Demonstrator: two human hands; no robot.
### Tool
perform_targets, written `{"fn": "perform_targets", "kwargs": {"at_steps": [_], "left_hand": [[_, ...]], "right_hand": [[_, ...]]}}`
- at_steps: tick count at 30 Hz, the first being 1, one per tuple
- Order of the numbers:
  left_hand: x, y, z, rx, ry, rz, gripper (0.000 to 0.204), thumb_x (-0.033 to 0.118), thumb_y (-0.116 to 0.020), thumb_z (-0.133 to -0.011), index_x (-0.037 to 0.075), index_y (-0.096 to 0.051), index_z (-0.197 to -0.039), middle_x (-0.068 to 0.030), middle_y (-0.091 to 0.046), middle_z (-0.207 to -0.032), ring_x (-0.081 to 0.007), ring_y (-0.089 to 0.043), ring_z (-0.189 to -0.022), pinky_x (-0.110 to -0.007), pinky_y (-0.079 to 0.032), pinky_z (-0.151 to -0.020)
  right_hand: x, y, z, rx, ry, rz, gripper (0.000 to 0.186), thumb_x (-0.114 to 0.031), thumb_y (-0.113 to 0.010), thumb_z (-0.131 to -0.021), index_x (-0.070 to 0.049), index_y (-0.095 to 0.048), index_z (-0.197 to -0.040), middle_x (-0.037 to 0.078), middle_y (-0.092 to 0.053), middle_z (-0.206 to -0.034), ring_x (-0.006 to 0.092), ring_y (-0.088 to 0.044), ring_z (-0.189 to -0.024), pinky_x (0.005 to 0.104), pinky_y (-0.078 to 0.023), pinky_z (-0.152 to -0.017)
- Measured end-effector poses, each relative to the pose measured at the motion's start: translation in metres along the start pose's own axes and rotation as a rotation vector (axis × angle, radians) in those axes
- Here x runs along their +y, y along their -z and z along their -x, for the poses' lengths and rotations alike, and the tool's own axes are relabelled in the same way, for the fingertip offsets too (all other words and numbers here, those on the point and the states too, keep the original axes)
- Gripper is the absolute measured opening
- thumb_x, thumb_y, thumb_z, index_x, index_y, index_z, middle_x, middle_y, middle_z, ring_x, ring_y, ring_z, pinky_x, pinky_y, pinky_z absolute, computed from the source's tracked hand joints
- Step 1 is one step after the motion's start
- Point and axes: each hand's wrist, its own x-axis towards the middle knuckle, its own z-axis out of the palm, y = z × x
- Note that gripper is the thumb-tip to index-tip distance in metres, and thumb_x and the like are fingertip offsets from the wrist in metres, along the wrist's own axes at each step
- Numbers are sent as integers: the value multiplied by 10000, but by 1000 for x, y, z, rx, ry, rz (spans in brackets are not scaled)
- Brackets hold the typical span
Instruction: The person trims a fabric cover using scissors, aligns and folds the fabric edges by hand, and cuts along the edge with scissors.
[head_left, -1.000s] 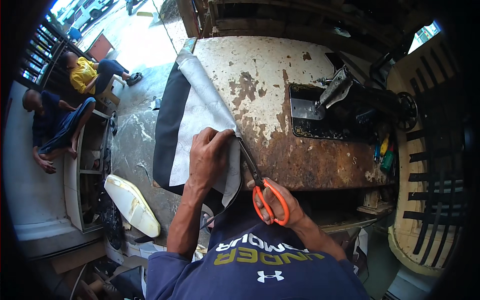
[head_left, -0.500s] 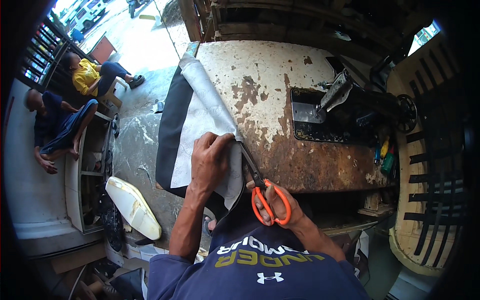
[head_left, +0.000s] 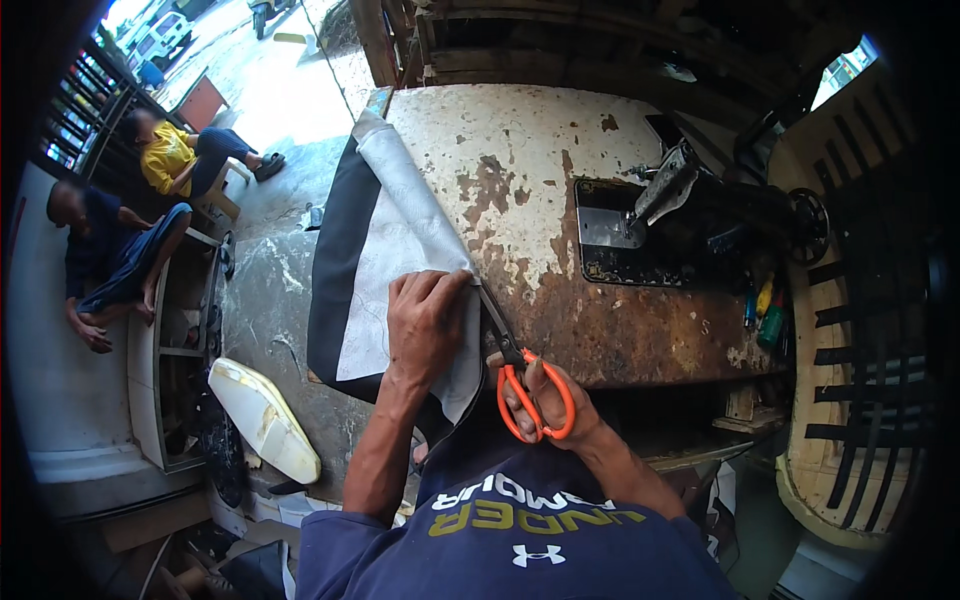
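Observation:
A sheet of grey-white backed fabric (head_left: 400,225) lies over a black piece (head_left: 335,260) on the left part of the worn table, its right edge folded over in a long roll. My left hand (head_left: 428,322) is closed on that fold, pinching it with thumb and fingers. In my right hand (head_left: 555,405) are scissors (head_left: 535,385) with orange handles, fingers through the loops. Their dark blades point up and left to the fabric edge beside my left fingertips. The blades look nearly closed; their tips are partly hidden at the fabric.
A black sewing machine (head_left: 700,215) is set into the right side of the peeling tabletop (head_left: 520,130). Screwdrivers (head_left: 770,325) lie by it. A strapped wooden frame (head_left: 850,420) stands far right. A pale seat-shaped pad (head_left: 265,420) lies at left, and two people sit beyond.
My left hand has shifted slightly, still pinching the fold. The scissors' orange handles have come slightly closer together. The whole view has drifted a little.

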Motion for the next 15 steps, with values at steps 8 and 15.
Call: {"fn": "perform_targets", "kwargs": {"at_steps": [8, 15], "left_hand": [[-11, -4, 4, 13, 6, 19, 211, 25, -751, -876, 86, -772, -1077, -93, -751, -971, -299, -707, -930, -413, -501, -902], [-6, -2, 14, -69, 167, 128, 184, -30, -717, -908, 45, -761, -1070, -137, -741, -977, -302, -729, -893, -380, -552, -812]], "right_hand": [[13, 5, 3, -6, -50, -67, 760, -609, -430, -1102, 25, -466, -1518, 55, -539, -896, 87, -559, -576, 227, -491, -497], [2, -4, 30, -18, -75, 46, 768, -603, -410, -1118, 50, -448, -1521, 61, -532, -914, 99, -554, -571, 220, -503, -511]]}}
